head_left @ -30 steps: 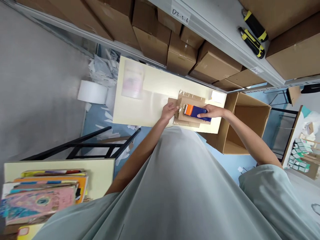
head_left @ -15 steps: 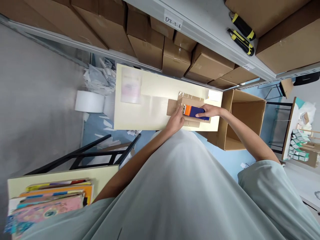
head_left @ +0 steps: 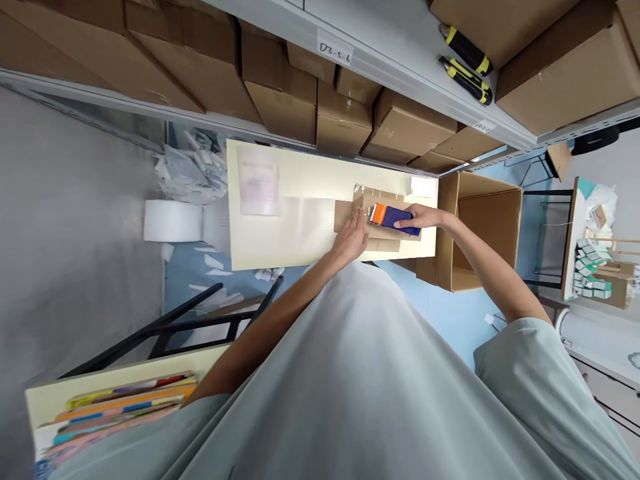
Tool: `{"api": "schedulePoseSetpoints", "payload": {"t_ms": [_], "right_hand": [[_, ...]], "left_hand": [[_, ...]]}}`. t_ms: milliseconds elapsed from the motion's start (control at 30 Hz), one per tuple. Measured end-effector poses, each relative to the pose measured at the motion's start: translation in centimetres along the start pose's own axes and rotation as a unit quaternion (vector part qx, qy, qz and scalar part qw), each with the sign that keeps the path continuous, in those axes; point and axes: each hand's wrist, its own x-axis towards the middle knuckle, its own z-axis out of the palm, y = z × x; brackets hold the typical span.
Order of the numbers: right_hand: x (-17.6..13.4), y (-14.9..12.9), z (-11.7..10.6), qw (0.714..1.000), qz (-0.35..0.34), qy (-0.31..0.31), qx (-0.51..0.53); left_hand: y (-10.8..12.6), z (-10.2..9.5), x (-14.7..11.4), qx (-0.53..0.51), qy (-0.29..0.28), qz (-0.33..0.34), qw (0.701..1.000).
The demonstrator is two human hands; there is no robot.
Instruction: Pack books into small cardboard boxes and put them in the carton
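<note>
left hand has slid flat onto brown cardboard box, right hand clasping blocky tape dispenser.

Two black-and-yellow cutters lie side by side on a grey shelf. Brown boxes line up below. A white roll, perhaps foam wrap, sits leftward.

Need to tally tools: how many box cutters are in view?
2: one box cutter on the shelf, the other beside it, nearer the shelf's front edge. More may be hidden.
</note>
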Motion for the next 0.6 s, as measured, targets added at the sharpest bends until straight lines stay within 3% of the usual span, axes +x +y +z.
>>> {"api": "schedulePoseSetpoints", "payload": {"t_ms": [233, 433, 600], "right_hand": [[-0.5, -0.3, 0.4, 0.999, 0.026, -0.008, 0.028], [-0.9, -0.7, 0.8, 0.999, 0.026, 0.008, 0.033], [-1.0, -0.8, 0.9, 0.999, 0.038, 0.018, 0.023]], "left_hand": [[0.6, -0.7, 0.3, -0.029, 0.035, -0.034, 0.998], [0.6, -1.8, 2.3, -0.044, 0.067, -0.078, 0.994], [1.2, -1.5, 2.2, -0.045, 0.087, -0.093, 0.991]]}}
